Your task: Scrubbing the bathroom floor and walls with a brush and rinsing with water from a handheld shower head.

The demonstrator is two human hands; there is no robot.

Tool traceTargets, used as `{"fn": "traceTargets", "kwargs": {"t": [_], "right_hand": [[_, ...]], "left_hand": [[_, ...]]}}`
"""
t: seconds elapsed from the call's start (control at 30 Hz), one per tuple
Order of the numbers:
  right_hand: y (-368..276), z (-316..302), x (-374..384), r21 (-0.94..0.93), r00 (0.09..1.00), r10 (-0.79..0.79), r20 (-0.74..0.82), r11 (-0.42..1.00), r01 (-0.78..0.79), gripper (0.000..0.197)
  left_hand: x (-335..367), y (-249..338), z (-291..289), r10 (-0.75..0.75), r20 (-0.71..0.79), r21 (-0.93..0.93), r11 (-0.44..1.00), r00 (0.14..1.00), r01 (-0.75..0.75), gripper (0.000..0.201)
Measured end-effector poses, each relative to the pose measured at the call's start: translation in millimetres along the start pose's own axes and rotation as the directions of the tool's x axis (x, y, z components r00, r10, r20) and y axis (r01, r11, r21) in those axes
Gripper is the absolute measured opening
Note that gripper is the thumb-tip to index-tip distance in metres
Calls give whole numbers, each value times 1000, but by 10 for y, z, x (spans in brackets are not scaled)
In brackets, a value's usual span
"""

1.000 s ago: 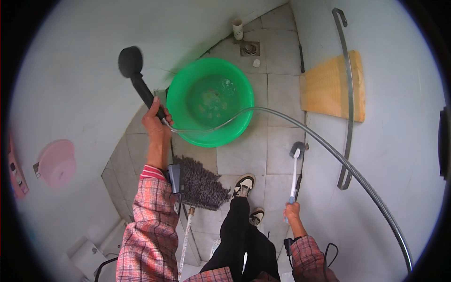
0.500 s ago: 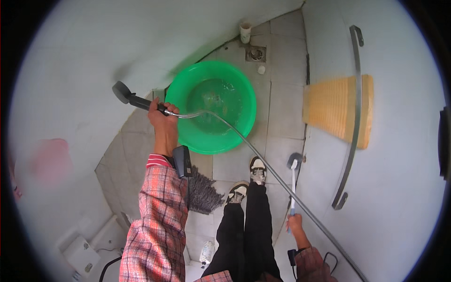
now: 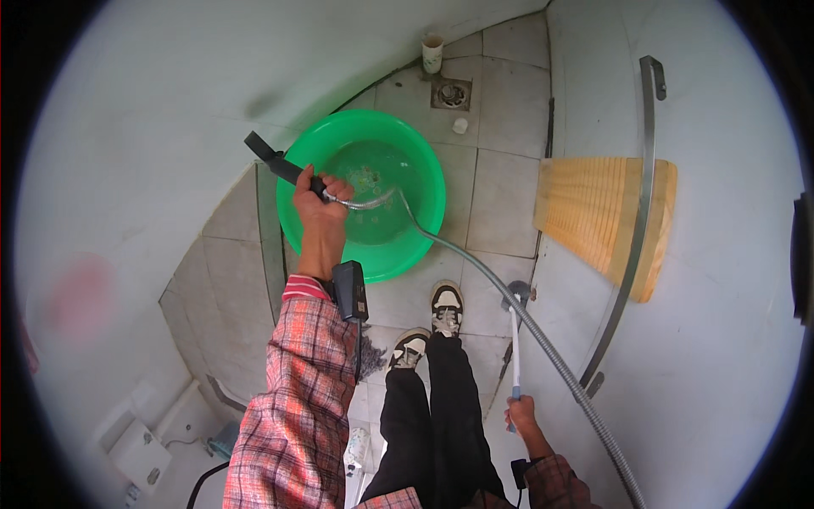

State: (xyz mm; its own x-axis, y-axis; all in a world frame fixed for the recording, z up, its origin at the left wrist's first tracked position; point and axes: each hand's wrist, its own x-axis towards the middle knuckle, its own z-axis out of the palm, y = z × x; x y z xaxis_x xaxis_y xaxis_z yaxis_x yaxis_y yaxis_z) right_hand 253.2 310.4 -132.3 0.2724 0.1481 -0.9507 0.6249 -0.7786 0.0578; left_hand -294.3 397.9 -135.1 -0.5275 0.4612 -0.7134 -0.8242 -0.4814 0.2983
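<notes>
My left hand (image 3: pixel 320 204) is closed around the handle of a black shower head (image 3: pixel 287 168), which points up and left over the near-left part of a green basin (image 3: pixel 431 199). Cloudy water with some bubbles lies in the basin. From the handle's lower end a metal shower hose (image 3: pixel 509 297) loops across the basin and runs down to the lower right. Low on the right, my right hand (image 3: pixel 521 413) grips the blue-grey end of a long white-handled brush (image 3: pixel 516 356). Its dark round head hangs near the wall, partly behind the hose.
A wooden slatted board (image 3: pixel 585 208) stands at the right, behind a long metal door handle (image 3: pixel 638 212). Beyond the basin are a floor drain (image 3: pixel 451 94), a paper cup (image 3: pixel 432 54) and a small white round piece (image 3: pixel 459 125). A dark shaggy mat (image 3: pixel 371 358) lies by my shoes.
My left hand and the shower head have shifted right, and the shower head now shows edge-on. The hose bends more sharply over the basin. My right hand still holds the brush.
</notes>
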Motion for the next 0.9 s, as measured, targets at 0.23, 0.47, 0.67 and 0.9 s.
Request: {"fn": "traceTargets", "kwargs": {"t": [0.23,0.47,0.67,0.9], "right_hand": [[-90,-20,-2,-38,998,57,12,998,-57,16],[-138,-34,51,-55,997,70,19,996,-69,16],[-180,-13,113,-61,997,68,22,996,-66,16],[-209,11,63,-27,999,41,19,999,-41,16]], "left_hand": [[43,85,24,160,-62,89,984,985,-155,29],[44,206,55,327,-263,382,899,908,-213,26],[26,265,112,350,-240,420,878,905,-229,23],[87,280,41,317,-217,413,887,923,-207,21]]}}
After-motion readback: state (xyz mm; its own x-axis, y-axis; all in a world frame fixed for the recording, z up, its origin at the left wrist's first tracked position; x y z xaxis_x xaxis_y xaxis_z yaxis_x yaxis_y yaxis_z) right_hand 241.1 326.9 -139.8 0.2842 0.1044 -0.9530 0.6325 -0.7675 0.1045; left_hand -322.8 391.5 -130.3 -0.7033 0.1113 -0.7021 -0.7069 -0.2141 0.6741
